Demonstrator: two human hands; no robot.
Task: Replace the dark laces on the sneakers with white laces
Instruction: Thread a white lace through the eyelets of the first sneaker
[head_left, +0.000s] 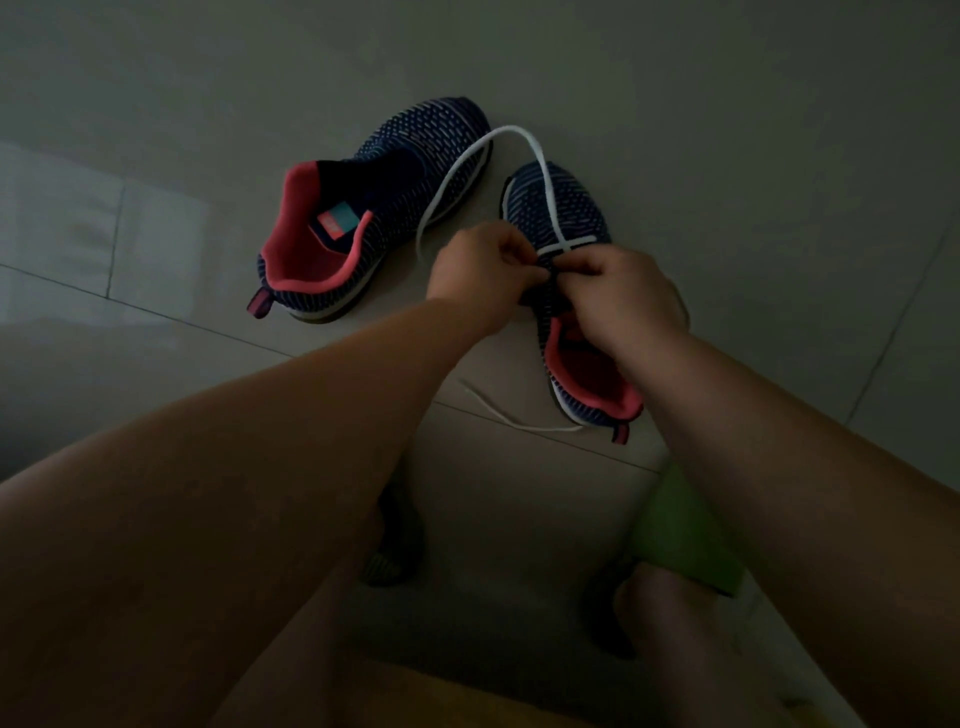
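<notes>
Two dark blue knit sneakers with coral linings lie on the tiled floor. The left sneaker (374, 208) has no lace and stands apart. The right sneaker (563, 218) carries a white lace (467, 156) that crosses its lowest eyelets and loops up over the toe. My left hand (480, 270) and my right hand (623, 296) meet over this shoe's tongue, fingers curled and pinching at the lace and eyelets. Exactly what each finger holds is hidden. A second stretch of white lace (519, 418) lies on the floor beside the heel.
The floor is pale tile (156, 244) with dark grout lines. Below my arms are my knees and feet, a dark slipper (395, 545), and a green object (680, 530) near my right foot. The scene is dim.
</notes>
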